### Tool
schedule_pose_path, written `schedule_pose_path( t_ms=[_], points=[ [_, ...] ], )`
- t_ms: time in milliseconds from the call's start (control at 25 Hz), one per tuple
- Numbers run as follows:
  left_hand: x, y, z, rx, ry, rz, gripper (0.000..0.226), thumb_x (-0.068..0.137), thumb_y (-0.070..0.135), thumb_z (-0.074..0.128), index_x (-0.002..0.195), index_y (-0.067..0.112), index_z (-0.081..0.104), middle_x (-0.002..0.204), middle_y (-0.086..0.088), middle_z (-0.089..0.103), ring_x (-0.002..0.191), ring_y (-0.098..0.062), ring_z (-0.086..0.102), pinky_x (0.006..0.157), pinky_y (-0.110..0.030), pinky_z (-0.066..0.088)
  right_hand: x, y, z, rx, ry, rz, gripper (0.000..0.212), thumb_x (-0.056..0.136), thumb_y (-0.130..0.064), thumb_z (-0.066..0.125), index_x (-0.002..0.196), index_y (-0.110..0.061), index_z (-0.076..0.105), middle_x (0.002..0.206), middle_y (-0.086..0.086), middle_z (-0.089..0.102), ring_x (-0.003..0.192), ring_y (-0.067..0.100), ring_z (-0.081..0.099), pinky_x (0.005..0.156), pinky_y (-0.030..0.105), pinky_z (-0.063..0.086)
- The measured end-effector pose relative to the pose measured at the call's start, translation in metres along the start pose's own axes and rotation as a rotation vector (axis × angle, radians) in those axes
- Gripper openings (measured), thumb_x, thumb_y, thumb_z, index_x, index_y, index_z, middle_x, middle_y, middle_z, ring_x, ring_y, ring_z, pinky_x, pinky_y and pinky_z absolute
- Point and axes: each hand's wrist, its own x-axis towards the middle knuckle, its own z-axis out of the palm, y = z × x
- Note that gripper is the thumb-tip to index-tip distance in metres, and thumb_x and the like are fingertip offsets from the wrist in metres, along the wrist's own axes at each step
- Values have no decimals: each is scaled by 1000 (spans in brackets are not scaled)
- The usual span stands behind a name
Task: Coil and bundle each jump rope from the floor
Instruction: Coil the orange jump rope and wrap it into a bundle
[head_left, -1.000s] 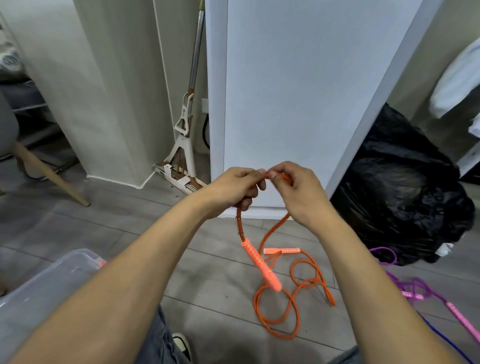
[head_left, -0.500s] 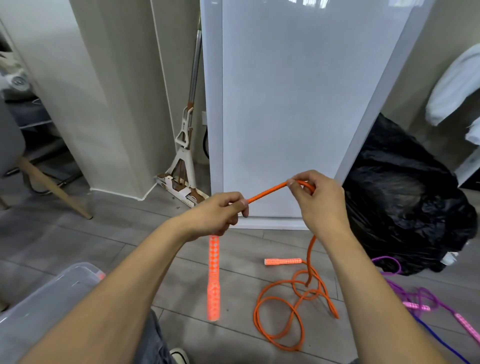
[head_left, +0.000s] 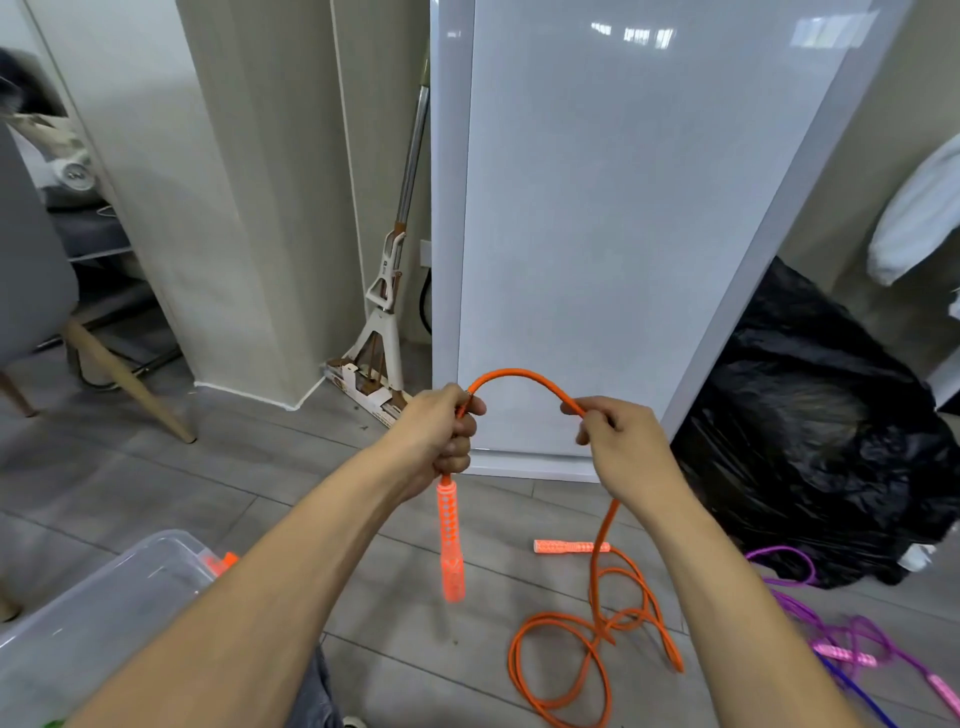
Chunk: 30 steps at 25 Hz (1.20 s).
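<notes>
An orange jump rope arches between my two hands in front of a white panel. My left hand grips the rope just above one orange handle, which hangs straight down from my fist. My right hand pinches the rope farther along. From there the rope drops to loose loops on the grey floor, beside its second handle. A purple jump rope with pink handles lies tangled on the floor at the right.
A clear plastic bin stands at the lower left. A black rubbish bag sits at the right, a mop leans in the corner, and a chair leg angles down at the left. A dark blue rope lies by the purple one.
The rope between my hands went from a taut straight stretch to a raised arch. My left hand turned upright into a fist on the rope, and the hanging handle stays below it.
</notes>
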Motion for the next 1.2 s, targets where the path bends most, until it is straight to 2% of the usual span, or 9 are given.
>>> schedule_pose_path(
  t_ms=[160, 360, 560, 680, 760, 840, 920, 1040, 1200],
  points=[
    [-5, -3, 5, 61, -21, 22, 31, 98, 17, 31, 106, 9, 60, 56, -1, 38, 40, -12, 24, 42, -20, 19, -12, -17, 25, 218, -23, 13, 26, 96, -9, 50, 107, -21, 70, 78, 0, 73, 43, 2, 46, 50, 24, 37],
    [-9, -10, 4, 284, -213, 116, 29, 104, 27, 39, 95, 10, 61, 65, -3, 50, 46, -17, 40, 45, -23, 28, -3, -23, 13, 599, 324, 58, 12, 99, -9, 55, 106, -11, 64, 88, 4, 74, 45, 12, 46, 44, 23, 38],
    [-6, -19, -3, 718, -356, 219, 29, 105, 31, 43, 95, 11, 62, 62, -1, 48, 55, -19, 52, 58, -27, 46, 12, 3, -14, 561, 575, 109, 12, 101, -16, 52, 104, -17, 64, 87, 2, 74, 54, 18, 49, 56, 35, 41],
    [-5, -21, -7, 921, -360, 261, 29, 104, 38, 41, 93, 21, 63, 67, -1, 49, 59, -18, 51, 62, -28, 44, 14, 8, -13, 446, 627, 47, 11, 98, -24, 54, 97, -28, 64, 81, -3, 72, 69, 31, 63, 65, 44, 52],
    [-2, -20, -8, 1071, -255, 354, 28, 103, 40, 41, 90, 26, 62, 67, 1, 48, 61, -17, 45, 60, -29, 40, 12, 8, -11, 362, 624, 1, 9, 98, -28, 57, 98, -30, 66, 76, 0, 69, 71, 27, 64, 67, 42, 52],
    [3, -21, -6, 965, -66, 425, 28, 103, 33, 41, 87, 21, 62, 61, 1, 46, 55, -17, 41, 54, -29, 35, 11, 9, -12, 261, 561, 0, 13, 98, -24, 58, 100, -23, 71, 68, 1, 60, 60, 17, 53, 60, 31, 44],
    [6, -19, -1, 521, 77, 308, 29, 103, 25, 40, 86, 12, 59, 53, 2, 38, 45, -16, 30, 46, -25, 25, 10, 9, -8, 242, 430, 76, 23, 99, -14, 52, 104, -14, 74, 68, -3, 57, 56, 11, 47, 56, 26, 37],
    [0, -19, 10, 92, 88, 137, 26, 104, 18, 36, 88, 10, 54, 51, 3, 27, 40, -11, 18, 43, -19, 16, 0, -6, 10, 276, 192, 138, 34, 99, -6, 40, 114, -12, 70, 82, -3, 67, 58, 10, 51, 54, 24, 37],
    [-5, -21, 18, 11, 35, 111, 27, 104, 21, 36, 95, 9, 59, 55, 1, 35, 38, -9, 20, 39, -17, 20, -19, -28, 40, 376, 50, 73, 17, 97, -3, 51, 107, -15, 57, 91, 1, 75, 56, 8, 64, 55, 24, 51]
  ],
)
